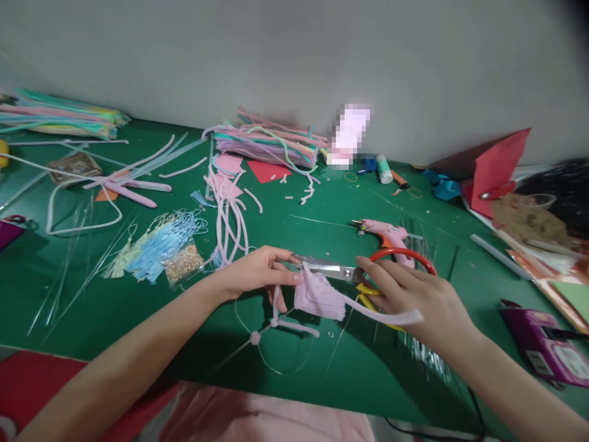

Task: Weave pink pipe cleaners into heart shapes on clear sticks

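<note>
Head view, green table [280, 236], grey wall [230, 55], left hand [257, 270] pinching lilac piece [319, 299], right hand [416, 294] gripping scissors [346, 273]

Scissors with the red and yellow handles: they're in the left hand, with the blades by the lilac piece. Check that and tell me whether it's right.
Wrong hand: the head view shows the scissors in the right hand, not the left hand. The handles are red and yellow and the blades are by the lilac piece, as you said.
</note>
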A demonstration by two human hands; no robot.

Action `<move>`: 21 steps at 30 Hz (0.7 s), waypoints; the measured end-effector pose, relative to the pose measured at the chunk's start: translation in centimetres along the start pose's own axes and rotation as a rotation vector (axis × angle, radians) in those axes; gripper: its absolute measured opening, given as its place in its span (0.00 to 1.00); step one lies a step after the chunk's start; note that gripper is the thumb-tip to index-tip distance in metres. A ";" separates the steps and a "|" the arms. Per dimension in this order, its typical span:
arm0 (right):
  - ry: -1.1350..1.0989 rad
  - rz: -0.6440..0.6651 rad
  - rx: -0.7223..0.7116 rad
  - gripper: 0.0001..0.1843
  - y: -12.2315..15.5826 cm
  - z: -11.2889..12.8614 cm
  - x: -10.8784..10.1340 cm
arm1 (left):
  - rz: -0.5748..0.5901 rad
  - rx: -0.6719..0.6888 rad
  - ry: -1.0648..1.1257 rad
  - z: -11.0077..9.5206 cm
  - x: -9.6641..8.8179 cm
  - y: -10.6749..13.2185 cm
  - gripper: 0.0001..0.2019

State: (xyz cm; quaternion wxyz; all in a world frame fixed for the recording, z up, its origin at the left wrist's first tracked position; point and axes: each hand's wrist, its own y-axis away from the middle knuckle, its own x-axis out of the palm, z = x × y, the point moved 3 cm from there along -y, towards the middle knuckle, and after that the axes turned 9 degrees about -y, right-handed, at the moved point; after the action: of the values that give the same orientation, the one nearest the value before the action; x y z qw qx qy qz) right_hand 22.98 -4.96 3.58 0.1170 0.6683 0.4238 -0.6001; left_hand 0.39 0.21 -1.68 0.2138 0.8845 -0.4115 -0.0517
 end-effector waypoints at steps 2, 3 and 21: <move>0.000 0.013 -0.031 0.11 -0.1 0.1 -0.2 | 0.017 0.005 -0.010 0.0 0.0 0.0 0.19; 0.006 0.019 -0.043 0.11 -0.2 0.1 -0.2 | 0.024 0.003 -0.013 0.0 0.0 0.0 0.19; 0.121 0.094 -0.131 0.11 -1.0 -0.4 -0.8 | 0.031 -0.001 0.012 0.0 -0.2 0.2 0.19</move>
State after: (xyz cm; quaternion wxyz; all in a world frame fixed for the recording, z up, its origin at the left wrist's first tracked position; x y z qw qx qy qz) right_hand 22.62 -4.40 4.74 0.1624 0.7135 0.4367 -0.5234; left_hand 0.13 0.29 -1.66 0.2176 0.8782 -0.4238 -0.0432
